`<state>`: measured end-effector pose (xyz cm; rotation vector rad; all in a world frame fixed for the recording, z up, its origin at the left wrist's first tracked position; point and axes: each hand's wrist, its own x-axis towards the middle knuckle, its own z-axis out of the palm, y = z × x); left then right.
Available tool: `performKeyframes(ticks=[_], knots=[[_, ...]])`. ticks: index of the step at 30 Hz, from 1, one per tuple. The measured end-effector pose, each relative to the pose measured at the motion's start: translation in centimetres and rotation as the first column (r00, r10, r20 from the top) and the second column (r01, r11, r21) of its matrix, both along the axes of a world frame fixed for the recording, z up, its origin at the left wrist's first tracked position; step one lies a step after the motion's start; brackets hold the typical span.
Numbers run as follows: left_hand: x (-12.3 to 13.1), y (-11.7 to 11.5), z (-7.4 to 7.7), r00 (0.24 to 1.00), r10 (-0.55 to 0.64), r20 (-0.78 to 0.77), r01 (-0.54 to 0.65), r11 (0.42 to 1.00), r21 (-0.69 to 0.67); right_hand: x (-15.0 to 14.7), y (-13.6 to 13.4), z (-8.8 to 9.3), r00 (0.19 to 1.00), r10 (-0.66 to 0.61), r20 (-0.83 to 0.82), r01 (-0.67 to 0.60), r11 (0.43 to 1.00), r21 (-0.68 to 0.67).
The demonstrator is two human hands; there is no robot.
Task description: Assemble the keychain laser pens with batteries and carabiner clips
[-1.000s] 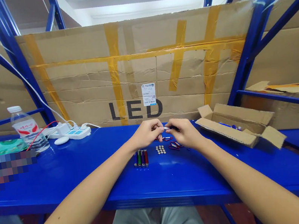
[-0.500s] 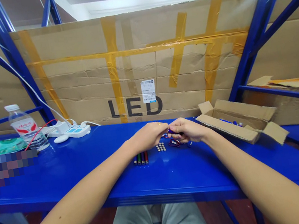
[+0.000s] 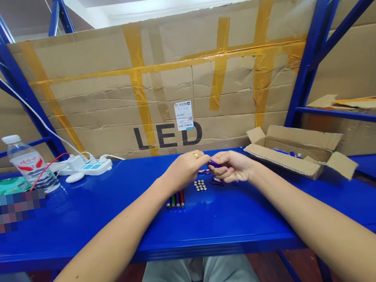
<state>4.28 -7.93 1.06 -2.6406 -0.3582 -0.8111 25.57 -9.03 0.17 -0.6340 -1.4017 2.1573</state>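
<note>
From my seat I see the purple tube (image 3: pixel 215 163) held up off the blue table (image 3: pixel 202 225), between the two hands and above the red clip (image 3: pixel 218 184). The right hand (image 3: pixel 232 166) has its fingers curled closed round the tube. The left hand (image 3: pixel 184 169) brings its fingertips to the tube's near end; they hide what they meet, so I can't tell whether they pinch the tube or a small part, nor how tightly they close. I judge the tube light and stiff, probably metal like the row of tubes (image 3: pixel 182 199), and smooth enough to roll under a loose hold. I'd take it round the middle of the barrel, leaving the ends free. The silver discs (image 3: pixel 201 189) look slick and better lifted by their edges.
</note>
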Motion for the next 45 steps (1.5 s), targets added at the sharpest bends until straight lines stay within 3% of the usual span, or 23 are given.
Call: performKeyframes(ticks=[6, 22, 27, 30, 33, 36, 38, 40, 42, 45], knots=[[0.3, 0.7, -1.0, 0.99, 0.015, 0.14, -0.004, 0.997, -0.076, -0.5, -0.3, 0.2, 0.995, -0.095, -0.043, 0.096, 0.995, 0.021], [0.3, 0.0, -0.9, 0.975, 0.117, 0.19, -0.069, 0.968, -0.243, -2.0, -0.4, -0.4, 0.961, -0.26, -0.094, 0.268, 0.959, 0.087], [0.2, 0.9, -1.1, 0.95, 0.078, 0.302, 0.008, 0.961, -0.275, -2.7, -0.6, -0.3, 0.929, -0.362, -0.079, 0.37, 0.912, 0.176], [0.1, 0.9, -0.6, 0.931, 0.088, 0.355, 0.054, 0.927, -0.37, -3.1, -0.7, -0.4, 0.89, -0.455, -0.023, 0.434, 0.83, 0.351], [0.0, 0.9, 0.0, 0.897, 0.167, 0.408, 0.12, 0.798, -0.591, -3.3, -0.6, -0.8, 0.788, -0.616, -0.008, 0.492, 0.622, 0.609], [-0.1, 1.2, 0.1, 0.876, 0.19, 0.444, 0.277, 0.555, -0.784, -3.5, -0.4, -1.0, 0.705, -0.703, -0.092, 0.465, 0.36, 0.809], [-0.2, 1.6, 0.0, 0.862, 0.206, 0.464, 0.365, 0.385, -0.848, -3.4, -0.5, -1.0, 0.662, -0.737, -0.137, 0.397, 0.189, 0.898], [-0.3, 1.8, -0.2, 0.85, 0.233, 0.473, 0.421, 0.241, -0.874, -3.4, -0.7, -0.8, 0.629, -0.759, -0.168, 0.317, 0.053, 0.947], [-0.4, 1.9, -0.3, 0.845, 0.245, 0.476, 0.458, 0.127, -0.88, -3.3, -0.9, -0.6, 0.623, -0.758, -0.196, 0.274, -0.024, 0.961], [-0.5, 1.6, -0.2, 0.847, 0.244, 0.472, 0.481, 0.026, -0.876, -3.3, -1.0, -0.5, 0.631, -0.744, -0.219, 0.259, -0.064, 0.964]])
